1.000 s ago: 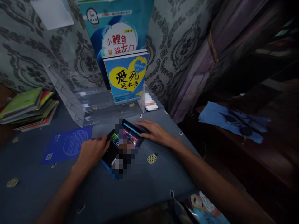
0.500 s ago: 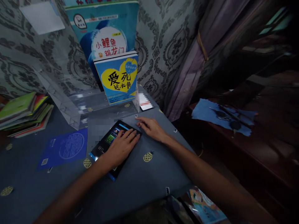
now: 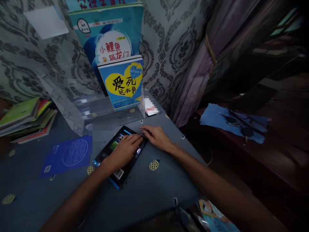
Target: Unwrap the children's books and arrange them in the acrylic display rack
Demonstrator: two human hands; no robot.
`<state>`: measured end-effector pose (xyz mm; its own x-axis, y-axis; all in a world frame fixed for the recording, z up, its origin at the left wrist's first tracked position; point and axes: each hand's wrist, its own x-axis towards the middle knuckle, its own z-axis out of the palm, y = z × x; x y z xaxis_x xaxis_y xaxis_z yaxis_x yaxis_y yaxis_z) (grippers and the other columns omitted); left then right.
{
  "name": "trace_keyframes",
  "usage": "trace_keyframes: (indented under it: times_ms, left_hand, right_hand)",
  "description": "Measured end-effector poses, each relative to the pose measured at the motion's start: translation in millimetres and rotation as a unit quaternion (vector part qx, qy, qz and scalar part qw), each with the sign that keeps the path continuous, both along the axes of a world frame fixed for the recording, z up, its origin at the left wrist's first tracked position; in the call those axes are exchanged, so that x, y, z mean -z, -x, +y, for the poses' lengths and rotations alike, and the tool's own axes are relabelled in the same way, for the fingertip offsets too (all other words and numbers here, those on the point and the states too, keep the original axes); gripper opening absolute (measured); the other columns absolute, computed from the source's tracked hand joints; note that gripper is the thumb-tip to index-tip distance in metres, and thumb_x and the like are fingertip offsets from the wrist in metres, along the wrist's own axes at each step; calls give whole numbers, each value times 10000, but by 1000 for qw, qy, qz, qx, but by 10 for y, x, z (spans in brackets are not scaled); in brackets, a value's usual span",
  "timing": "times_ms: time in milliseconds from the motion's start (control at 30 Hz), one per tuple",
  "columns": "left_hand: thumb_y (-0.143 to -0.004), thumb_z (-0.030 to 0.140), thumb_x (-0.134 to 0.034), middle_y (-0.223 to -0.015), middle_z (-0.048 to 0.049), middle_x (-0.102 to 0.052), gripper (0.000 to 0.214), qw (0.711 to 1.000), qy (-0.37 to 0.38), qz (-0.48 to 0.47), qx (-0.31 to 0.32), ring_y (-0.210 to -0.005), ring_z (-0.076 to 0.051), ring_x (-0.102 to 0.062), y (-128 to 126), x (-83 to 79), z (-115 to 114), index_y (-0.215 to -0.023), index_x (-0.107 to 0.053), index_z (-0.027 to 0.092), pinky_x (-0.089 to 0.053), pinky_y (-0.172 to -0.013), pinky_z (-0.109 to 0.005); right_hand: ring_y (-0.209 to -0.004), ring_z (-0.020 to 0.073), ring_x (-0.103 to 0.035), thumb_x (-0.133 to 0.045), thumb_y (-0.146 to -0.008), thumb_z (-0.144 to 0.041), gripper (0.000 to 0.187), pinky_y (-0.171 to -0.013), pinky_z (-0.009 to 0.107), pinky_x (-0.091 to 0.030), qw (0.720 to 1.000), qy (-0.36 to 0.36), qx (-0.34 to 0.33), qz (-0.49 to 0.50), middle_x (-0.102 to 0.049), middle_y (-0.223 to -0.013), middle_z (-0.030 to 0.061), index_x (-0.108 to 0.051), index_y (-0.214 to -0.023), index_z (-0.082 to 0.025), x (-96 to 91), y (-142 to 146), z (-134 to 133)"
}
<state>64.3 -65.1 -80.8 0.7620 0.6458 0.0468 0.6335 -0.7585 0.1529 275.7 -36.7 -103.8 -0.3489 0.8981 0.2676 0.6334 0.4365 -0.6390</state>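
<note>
A black book [image 3: 103,150] with small colour pictures, a barcode and blue edging lies tilted on the grey tablecloth. My left hand [image 3: 126,148] rests flat across its cover, palm down, fingers stretched out side by side. At the book's far right corner is my right hand [image 3: 156,137], its index finger extended and the other fingers loosely bent, nothing visible in them. Whether these fingertips touch the book or the cloth I cannot tell. Left of the book lies a blue printed sheet or booklet [image 3: 66,154].
Behind stands a clear acrylic rack [image 3: 62,96] holding upright books, a blue one with a yellow heart [image 3: 124,85] in front. Stacked books [image 3: 26,119] sit at the left. A phone-like white item [image 3: 151,108] is beside the rack. Blue cloth [image 3: 213,117] with scissors lies at right.
My left hand's fingers have drawn closer together on the book, uncovering the barcode. My right hand has come slightly nearer to the book's corner. The view has shifted a little.
</note>
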Motion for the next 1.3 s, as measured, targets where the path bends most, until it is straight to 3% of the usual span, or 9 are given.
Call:
trace_keyframes:
  times_ms: [233,467,700,833,1000,1167,1300]
  left_hand:
    - [-813,-18,-454,-1529,-123,-539,686,998,-32,17,-56,-1418,-240,-493,180,24,128,-1464,-491,196,-414,-1119,-458]
    - [-888,3,-425,-1492,-140,-571,565,990,-56,15,-131,-1383,-251,-526,336,59,254,-1423,-540,144,-444,-1117,-446]
    - [-926,20,-409,-1453,-142,-595,509,987,-69,11,-143,-1280,-250,-588,421,68,318,-1399,-558,135,-472,-1087,-436]
    - [-941,32,-411,-1428,-157,-597,473,985,-62,55,-150,-1249,-267,-589,369,-66,270,-1383,-554,121,-514,-1015,-424]
    - [-972,87,-397,-1196,-155,-679,332,969,-30,161,-185,-1039,-295,-683,302,-335,168,-1201,-633,136,-553,-782,-380]
    - [-990,105,-399,-1129,-137,-711,282,971,32,164,-170,-922,-258,-722,350,-511,74,-1134,-639,145,-535,-788,-358]
    - [-995,147,-434,-1095,-132,-728,230,973,107,153,-138,-953,-253,-715,397,-571,15,-1085,-645,142,-525,-789,-340]
  right_hand:
    - [-993,235,-724,-513,-974,-196,327,-892,373,-560,998,-48,-19,-48,-783,-1099,88,-712,-1233,-202,23,29,-19]
    - [-1007,242,-705,-593,-958,-213,225,-880,369,-542,993,-62,-57,-87,-769,-1067,97,-729,-1136,-186,-37,57,-44]
    - [-645,182,-661,-607,-984,-371,222,-622,269,-422,989,19,22,-148,-709,-703,12,-717,-1087,-208,-219,123,-161]
    - [-663,187,-675,-583,-994,-336,242,-628,265,-405,986,56,6,-154,-709,-683,7,-709,-1156,-207,-286,164,-195]
    - [-769,226,-714,-558,-992,-293,368,-678,286,-447,985,83,39,-146,-758,-802,45,-634,-1338,-193,-298,193,-214]
    - [-779,225,-707,-524,-1005,-267,400,-741,320,-491,990,80,29,-110,-761,-844,61,-591,-1386,-167,-315,196,-168]
    - [-946,220,-713,-463,-1032,-238,347,-869,352,-513,995,74,-27,-54,-771,-1027,96,-621,-1331,-159,-288,275,27]
